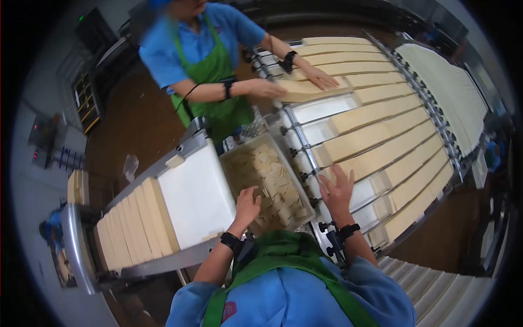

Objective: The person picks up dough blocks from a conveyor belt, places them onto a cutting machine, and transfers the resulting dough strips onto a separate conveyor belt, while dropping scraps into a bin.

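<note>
My left hand is over the near side of a pale bin filled with cream-coloured cut pieces. Its fingers are loosely bent and apart, with nothing seen in them. My right hand lies with spread fingers at the near end of a long cream-coloured slab, perhaps dough, on the laned conveyor. More such strips lie side by side in lanes divided by thin rails. Some lanes show short overlapping ends near my right hand.
Across from me, a co-worker in a green apron has both hands on another strip. On my left, a white belt carries several upright slabs. Metal rails with black knobs edge the conveyor beside the bin.
</note>
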A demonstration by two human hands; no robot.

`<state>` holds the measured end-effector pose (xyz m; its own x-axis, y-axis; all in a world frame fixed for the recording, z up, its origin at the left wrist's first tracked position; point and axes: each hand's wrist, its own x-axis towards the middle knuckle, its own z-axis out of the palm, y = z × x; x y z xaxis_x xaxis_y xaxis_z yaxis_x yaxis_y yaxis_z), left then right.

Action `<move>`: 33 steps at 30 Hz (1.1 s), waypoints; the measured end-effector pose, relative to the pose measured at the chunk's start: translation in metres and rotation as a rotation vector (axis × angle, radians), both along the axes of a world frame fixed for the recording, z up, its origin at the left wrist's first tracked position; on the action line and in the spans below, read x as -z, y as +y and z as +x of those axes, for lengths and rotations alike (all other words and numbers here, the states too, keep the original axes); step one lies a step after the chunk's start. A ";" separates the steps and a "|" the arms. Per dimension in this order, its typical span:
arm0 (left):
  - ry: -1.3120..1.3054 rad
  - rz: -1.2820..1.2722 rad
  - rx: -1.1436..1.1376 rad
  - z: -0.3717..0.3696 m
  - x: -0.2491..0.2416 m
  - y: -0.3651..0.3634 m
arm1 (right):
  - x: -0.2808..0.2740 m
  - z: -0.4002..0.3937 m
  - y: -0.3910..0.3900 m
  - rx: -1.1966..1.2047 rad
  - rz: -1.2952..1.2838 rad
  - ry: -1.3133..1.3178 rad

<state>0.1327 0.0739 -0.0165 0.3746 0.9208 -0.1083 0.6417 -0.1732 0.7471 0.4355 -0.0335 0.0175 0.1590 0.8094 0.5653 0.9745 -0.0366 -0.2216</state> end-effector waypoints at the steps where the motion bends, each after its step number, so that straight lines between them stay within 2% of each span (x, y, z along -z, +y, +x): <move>1: 0.001 0.000 -0.031 -0.015 -0.002 -0.003 | 0.001 0.000 0.001 0.009 0.014 0.003; 4: -0.080 0.038 -0.116 -0.052 -0.010 -0.019 | -0.002 -0.002 0.003 0.001 0.022 0.004; 7: -0.031 0.278 -0.183 -0.081 -0.010 -0.038 | -0.007 -0.004 0.001 0.030 0.008 -0.008; 11: 0.035 0.244 -0.226 -0.110 0.008 -0.061 | -0.008 -0.005 0.001 0.026 0.011 -0.009; 13: 0.161 0.274 -0.094 -0.116 0.008 -0.070 | -0.008 -0.006 0.001 0.040 0.019 0.001; 22: 0.349 0.329 0.054 -0.099 0.015 -0.075 | -0.001 -0.004 0.000 0.053 0.039 -0.024; 24: 0.277 0.322 0.013 -0.094 0.008 -0.073 | 0.004 -0.002 0.001 0.032 0.038 -0.034; 26: 0.087 0.304 0.135 -0.082 -0.006 -0.071 | 0.003 -0.005 0.002 0.024 0.034 -0.048; 27: 0.093 0.299 0.107 -0.076 -0.008 -0.074 | 0.000 -0.007 0.002 0.043 0.012 -0.040; 29: -0.140 0.017 0.240 -0.064 -0.011 -0.076 | -0.002 -0.008 0.001 0.069 -0.016 -0.035; 33: -0.091 0.171 0.271 -0.058 -0.003 -0.073 | -0.002 -0.007 0.000 0.073 -0.028 -0.051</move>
